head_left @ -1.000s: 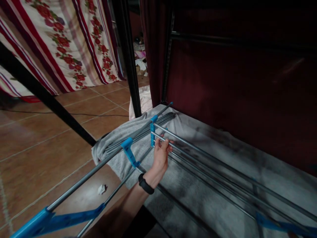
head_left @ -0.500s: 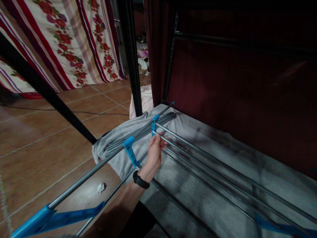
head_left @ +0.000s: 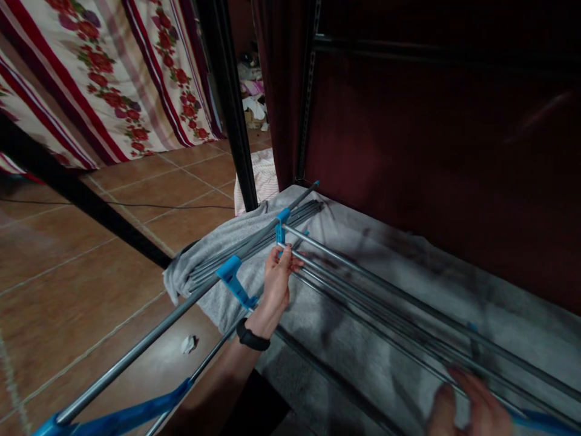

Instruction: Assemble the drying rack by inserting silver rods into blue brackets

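Your metal rack (head_left: 136, 353) stretches rightward over the grey cloth (head_left: 227, 236), your left hand (head_left: 278, 266) pinches its tubing, fingers nearly closed, beside a blue connector (head_left: 280, 234), and your blurred right hand (head_left: 472, 402), fingers parted, nears it, grip impossible to tell.

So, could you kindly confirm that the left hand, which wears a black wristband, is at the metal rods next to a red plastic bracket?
Not quite: the plastic bracket is blue, not red, as the head view shows. The left hand, wearing a black wristband, is indeed at the metal rods next to it.
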